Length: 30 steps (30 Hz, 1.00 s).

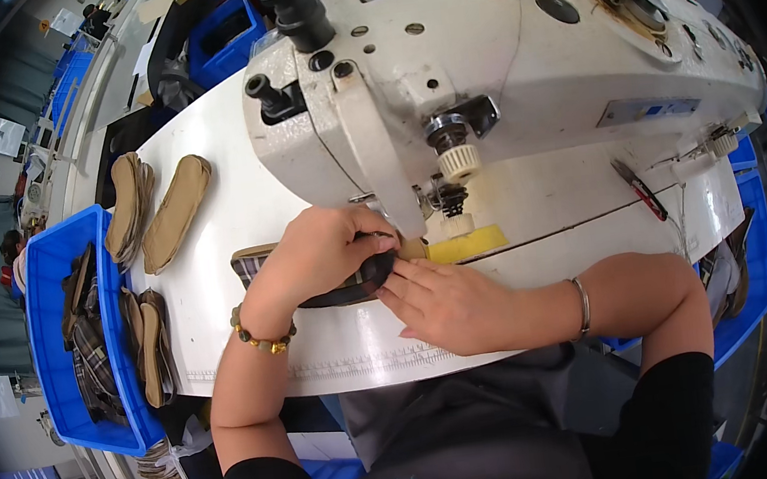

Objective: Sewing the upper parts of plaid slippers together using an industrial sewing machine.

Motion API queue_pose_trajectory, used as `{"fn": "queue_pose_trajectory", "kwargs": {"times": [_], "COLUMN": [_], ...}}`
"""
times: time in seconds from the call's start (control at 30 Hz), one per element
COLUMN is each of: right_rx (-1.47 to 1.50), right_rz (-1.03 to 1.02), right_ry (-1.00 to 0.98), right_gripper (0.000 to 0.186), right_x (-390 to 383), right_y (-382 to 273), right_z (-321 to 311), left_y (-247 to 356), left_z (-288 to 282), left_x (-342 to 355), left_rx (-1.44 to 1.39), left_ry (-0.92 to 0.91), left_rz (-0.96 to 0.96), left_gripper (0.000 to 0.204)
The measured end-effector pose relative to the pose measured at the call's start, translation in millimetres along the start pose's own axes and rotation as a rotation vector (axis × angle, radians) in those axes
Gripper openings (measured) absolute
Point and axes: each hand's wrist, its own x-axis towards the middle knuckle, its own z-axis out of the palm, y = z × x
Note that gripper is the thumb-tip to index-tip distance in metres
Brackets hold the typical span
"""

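A plaid shoe upper (338,297) with a tan edge lies on the white sewing table, its right end beside the needle area of a white sewing machine (516,73). My left hand (323,251) reaches over it, thumb and fingers pinched on the dark cloth near that end. From the right, my right hand (452,303) grips the same end, its fingers pressed together at the edge and close to the left fingertips. The needle and the stitching spot are hidden behind my fingers and the machine head. Just right of my fingertips is a yellow strip (469,244).
Tan sole-shaped pieces (177,211) lie at the table's left, near a stack of them (127,207). A blue bin (137,362) holds plaid pieces beside the left edge. Red-and-black thread snips (640,189) rest at right. Another blue bin (757,235) stands beyond the right edge.
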Motion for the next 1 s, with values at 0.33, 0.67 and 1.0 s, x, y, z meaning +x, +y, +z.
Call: {"fn": "queue_pose_trajectory", "kwargs": {"times": [0.33, 0.67, 1.0], "right_rx": [-0.480, -0.338, -0.153], "right_rz": [-0.044, -0.003, -0.041], "right_ry": [-0.143, -0.029, 0.003], "right_gripper": [0.035, 0.030, 0.013], "right_x": [-2, -1, 3], "right_y": [4, 7, 30], "right_z": [-25, -9, -11], "left_y": [17, 25, -11], "left_z": [-15, -2, 4], "left_x": [-19, -14, 9], "left_rx": [0.284, 0.081, -0.181], "left_ry": [0.008, 0.125, 0.032], "left_rz": [-0.110, 0.119, 0.031], "left_gripper": [0.012, 0.007, 0.016]}}
